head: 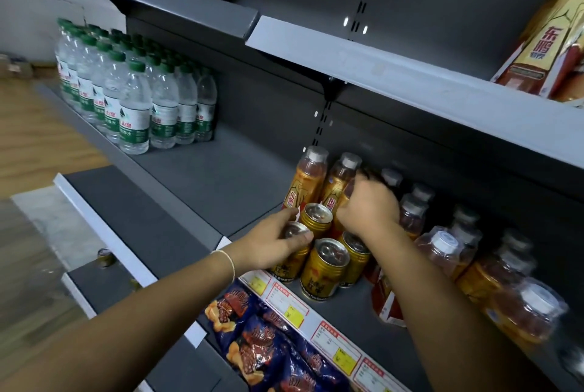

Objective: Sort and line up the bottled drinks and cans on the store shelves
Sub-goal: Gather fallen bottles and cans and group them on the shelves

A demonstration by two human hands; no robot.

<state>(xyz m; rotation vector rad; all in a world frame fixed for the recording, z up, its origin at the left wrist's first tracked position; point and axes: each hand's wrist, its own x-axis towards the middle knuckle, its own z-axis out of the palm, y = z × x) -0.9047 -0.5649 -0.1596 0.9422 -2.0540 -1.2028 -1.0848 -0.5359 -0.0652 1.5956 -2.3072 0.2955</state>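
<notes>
Now: L hand on a can, R hand on a bottle

Nearest, at the shelf [347,309] front, gold cans [325,268] stand upright. L hand [271,243], from the left, clamps the leftmost can [294,263] by its top, thumb over the rim. Just behind, R hand [369,205] curls round an orange bottle [346,192], also upright, in the back row. So L sits nearer the cans, R nearer the bottles.
</notes>
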